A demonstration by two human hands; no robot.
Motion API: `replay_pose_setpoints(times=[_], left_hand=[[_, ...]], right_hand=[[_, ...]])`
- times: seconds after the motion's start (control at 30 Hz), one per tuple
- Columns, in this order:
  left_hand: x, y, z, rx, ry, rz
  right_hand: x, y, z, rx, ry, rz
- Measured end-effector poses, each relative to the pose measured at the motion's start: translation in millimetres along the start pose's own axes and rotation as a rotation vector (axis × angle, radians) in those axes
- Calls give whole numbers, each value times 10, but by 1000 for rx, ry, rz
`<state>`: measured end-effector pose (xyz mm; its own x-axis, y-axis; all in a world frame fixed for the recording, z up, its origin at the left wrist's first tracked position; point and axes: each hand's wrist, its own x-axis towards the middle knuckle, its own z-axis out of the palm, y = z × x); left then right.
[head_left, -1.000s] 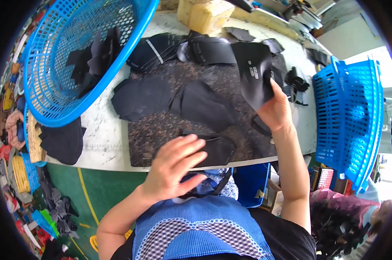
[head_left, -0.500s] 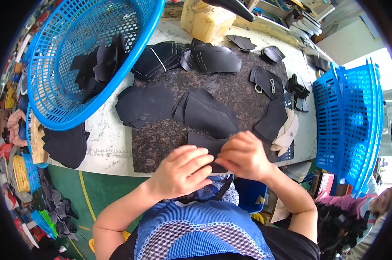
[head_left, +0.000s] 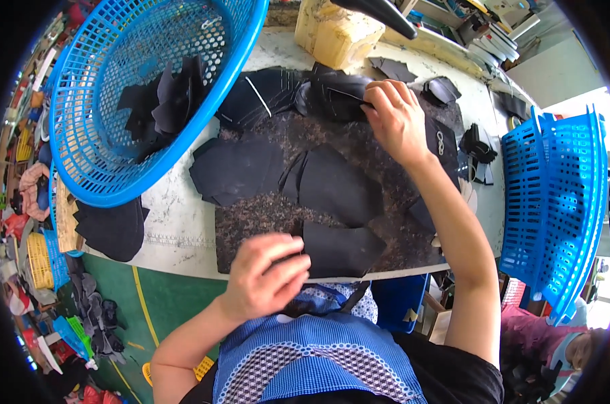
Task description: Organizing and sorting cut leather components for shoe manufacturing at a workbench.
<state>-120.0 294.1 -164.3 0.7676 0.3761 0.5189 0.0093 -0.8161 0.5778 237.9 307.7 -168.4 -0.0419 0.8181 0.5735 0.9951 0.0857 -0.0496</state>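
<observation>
A single black cut piece (head_left: 342, 250) lies flat at the front edge of the dark speckled board (head_left: 251, 225). Beside its left edge is my left hand (head_left: 268, 276), fingers loosely curved and apart, slightly blurred, with nothing visible in them. My right arm reaches across the board to the far side. There my right hand (head_left: 394, 118) pinches the right end of a black leather piece (head_left: 342, 94) on a stack with pale marked lines. Two piles of black pieces, a left one (head_left: 237, 168) and a right one (head_left: 338, 185), lie mid-board. My right forearm partly covers the pieces on the right.
A large blue basket (head_left: 150, 185) holding black scraps stands tilted at the left. Blue crates (head_left: 554, 202) stack up at the right. Behind the board sits a yellowish block (head_left: 335, 34). More black pieces (head_left: 113, 229) lie at the table's left edge.
My right hand has left the front piece and reached far to the stack at the back. The front piece now lies flat. My left hand has shifted slightly left and down.
</observation>
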Motion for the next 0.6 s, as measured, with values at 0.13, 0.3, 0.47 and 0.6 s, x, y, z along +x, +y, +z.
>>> replay_pose_setpoints(times=[0.13,0.3,0.47,0.6], left_hand=[[164,1,-128,-299,329,-284],[51,288,-224,-662,-382,-718],[108,254,-48,-920,-325,-1019],[204,67,191,-611,-332,-984]], right_hand=[[-25,-802,-742,698,-120,261],[-772,-1395,-1363,1116,-807,569],[-1232,-1313,-1381,1434,-718,1324],[-1277,-1402,-1082,1042,-543,1237]])
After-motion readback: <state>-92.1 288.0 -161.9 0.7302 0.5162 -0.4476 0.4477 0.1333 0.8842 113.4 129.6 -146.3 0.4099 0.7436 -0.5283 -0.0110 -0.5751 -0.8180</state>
